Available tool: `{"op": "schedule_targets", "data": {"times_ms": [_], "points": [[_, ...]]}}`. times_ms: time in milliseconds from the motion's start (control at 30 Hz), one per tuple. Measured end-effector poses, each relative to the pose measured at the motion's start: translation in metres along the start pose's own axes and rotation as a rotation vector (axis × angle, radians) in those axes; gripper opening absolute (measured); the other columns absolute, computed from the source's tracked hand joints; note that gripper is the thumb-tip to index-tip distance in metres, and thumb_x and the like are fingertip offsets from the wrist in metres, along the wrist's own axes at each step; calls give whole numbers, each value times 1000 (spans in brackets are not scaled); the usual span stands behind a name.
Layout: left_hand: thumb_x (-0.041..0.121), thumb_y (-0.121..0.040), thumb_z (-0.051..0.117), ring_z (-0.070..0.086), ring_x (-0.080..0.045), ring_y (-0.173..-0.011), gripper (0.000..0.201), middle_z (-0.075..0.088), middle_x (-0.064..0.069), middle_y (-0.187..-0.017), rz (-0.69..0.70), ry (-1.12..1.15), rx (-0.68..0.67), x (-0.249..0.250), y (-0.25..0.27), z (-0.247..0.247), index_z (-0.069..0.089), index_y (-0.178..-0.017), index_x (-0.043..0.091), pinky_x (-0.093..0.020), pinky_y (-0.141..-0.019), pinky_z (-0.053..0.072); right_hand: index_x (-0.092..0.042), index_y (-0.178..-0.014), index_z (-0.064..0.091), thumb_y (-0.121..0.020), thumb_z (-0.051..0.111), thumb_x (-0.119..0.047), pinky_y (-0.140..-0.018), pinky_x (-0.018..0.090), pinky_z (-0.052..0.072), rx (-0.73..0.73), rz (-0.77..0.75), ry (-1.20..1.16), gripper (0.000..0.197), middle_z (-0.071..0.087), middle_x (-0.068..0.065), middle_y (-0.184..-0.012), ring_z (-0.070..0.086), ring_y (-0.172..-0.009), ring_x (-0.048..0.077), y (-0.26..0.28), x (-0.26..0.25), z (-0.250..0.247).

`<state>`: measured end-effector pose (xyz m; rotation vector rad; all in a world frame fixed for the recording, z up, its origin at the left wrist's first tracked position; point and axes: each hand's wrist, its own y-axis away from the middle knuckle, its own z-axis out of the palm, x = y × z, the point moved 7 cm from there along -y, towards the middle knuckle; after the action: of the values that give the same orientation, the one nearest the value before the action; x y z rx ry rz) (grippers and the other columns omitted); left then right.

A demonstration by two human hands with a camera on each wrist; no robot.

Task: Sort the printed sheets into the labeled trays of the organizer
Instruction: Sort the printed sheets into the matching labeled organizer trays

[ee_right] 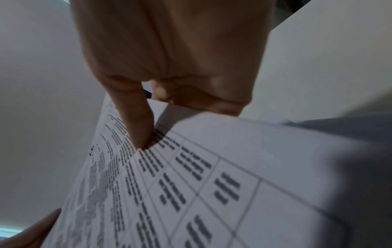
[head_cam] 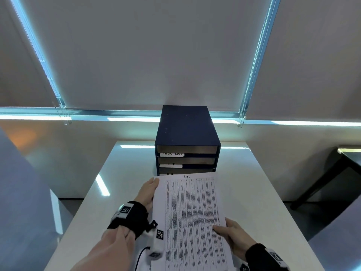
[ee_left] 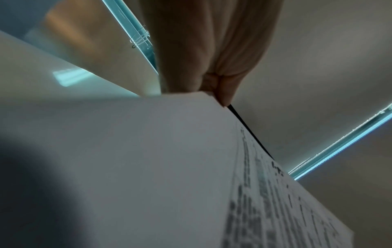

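White table [head_cam: 244, 192], organizer [head_cam: 187, 145] bottom label hidden behind sheet [head_cam: 191, 222], both hands gripping.

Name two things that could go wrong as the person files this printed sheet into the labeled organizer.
The sheet, headed I.T., is held only at its edges by the left hand and right hand, so it may sag and catch on the organizer. The tray labels sit close together, so it might enter the wrong slot.
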<state>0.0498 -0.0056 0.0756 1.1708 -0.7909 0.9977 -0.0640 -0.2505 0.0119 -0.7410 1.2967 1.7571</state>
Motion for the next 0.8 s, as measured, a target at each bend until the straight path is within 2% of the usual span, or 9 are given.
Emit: {"op": "schedule_targets", "data": {"times_ms": [133, 233, 333, 400, 533, 633, 667, 733, 800], "points": [[15, -102, 34, 64, -23, -85, 27, 66, -18, -102, -10, -14, -10, -6, -5, -1, 56, -107, 0, -27, -66, 53, -3, -98, 61, -90, 49, 13, -57, 16, 54, 2, -7, -54, 23, 77, 5, -86, 73, -76, 11, 5, -2, 3], [14, -102, 35, 63, -22, -81, 24, 67, -13, -92, -18, -1, -1, -8, -6, -2, 56, -97, 6, -22, -54, 54, 4, -114, 58, -91, 49, 11, -64, 24, 57, -10, 12, -64, 26, 74, 16, -102, 73, -89, 24, 4, 1, 3], [15, -102, 35, 64, -23, -83, 25, 66, -15, -95, -23, 1, 2, -7, -10, -2, 56, -102, 3, -24, -57, 55, 2, -126, 52, -91, 52, 7, -78, 32, 57, 26, 32, -79, 36, 68, 18, -116, 68, -104, 29, -1, 8, -2], [14, -102, 36, 63, -23, -82, 24, 65, -17, -98, -19, 9, 20, -6, -16, -4, 56, -105, 2, -25, -60, 55, -3, -136, 44, -88, 55, 5, -97, 37, 50, 73, 37, -102, 50, 63, 16, -126, 62, -113, 27, -5, 14, -6], [20, -98, 49, 60, -23, -82, 30, 62, -18, -107, -39, -78, 87, -11, -24, -11, 50, -119, -1, -29, -66, 50, 1, -126, 45, -93, 41, 13, -102, 39, 41, 152, 4, -65, 36, 68, 17, -109, 64, -101, 30, -9, 12, -14], [22, -96, 53, 58, -20, -70, 29, 62, -13, -98, -122, -161, 48, -27, -26, -11, 51, -118, 2, -23, -48, 47, 4, -143, 29, -93, 41, 12, -113, 41, 31, 208, 32, -96, 53, 47, 19, -141, 46, -129, 34, -22, -1, -23], [20, -96, 52, 55, -18, -63, 28, 62, -11, -90, -158, -156, 28, -34, -26, -11, 52, -116, 0, -21, -43, 46, 5, -144, 26, -92, 44, 11, -115, 41, 29, 223, 22, -75, 56, 43, 17, -144, 42, -132, 33, -31, -9, -25], [18, -95, 54, 47, -14, -51, 28, 56, -6, -71, -216, -138, -16, -49, -25, -13, 54, -114, -3, -20, -43, 41, 9, -137, 29, -84, 56, 3, -117, 46, 26, 293, 55, -4, 60, 41, 13, -145, 42, -132, 32, -54, -18, -35], [21, -88, 62, 48, -17, -57, 32, 55, -9, -72, -242, -138, -69, -60, -25, -13, 56, -110, -2, -26, -54, 44, 4, -144, 26, -79, 59, -2, -115, 52, 28, 272, 65, 60, 73, 41, 19, -147, 43, -133, 34, -78, -32, -38]]}}
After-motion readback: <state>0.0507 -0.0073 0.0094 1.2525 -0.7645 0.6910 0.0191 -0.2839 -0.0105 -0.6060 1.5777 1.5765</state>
